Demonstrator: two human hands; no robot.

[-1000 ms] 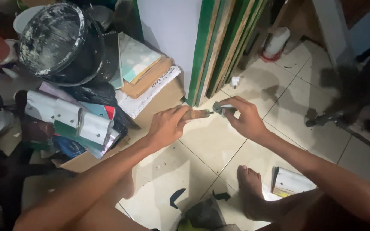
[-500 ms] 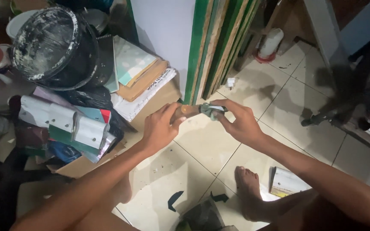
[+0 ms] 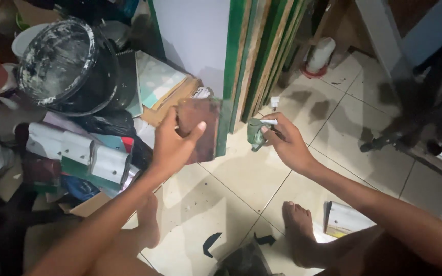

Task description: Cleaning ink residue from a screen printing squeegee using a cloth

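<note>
My left hand [image 3: 172,143] holds up a flat brown rectangular panel [image 3: 200,128] with a green right edge, thumb across its face. My right hand [image 3: 285,143] is beside it, to the right, gripping a small crumpled green tube [image 3: 256,134] with a white tip between fingers and thumb. The tube sits a short gap away from the panel's green edge. Both hands are raised above the pale tiled floor [image 3: 246,179].
Green-edged boards [image 3: 254,56] lean upright behind the hands against a white panel [image 3: 193,36]. A paint-smeared black bucket [image 3: 62,64], notebooks and white brackets [image 3: 78,148] crowd the left. My bare foot [image 3: 300,232] rests below, a small booklet [image 3: 346,220] beside it. A white bottle [image 3: 319,55] stands far back.
My left hand has lifted and turned the brown panel so its face shows. My right hand drew back slightly to the right with the tube.
</note>
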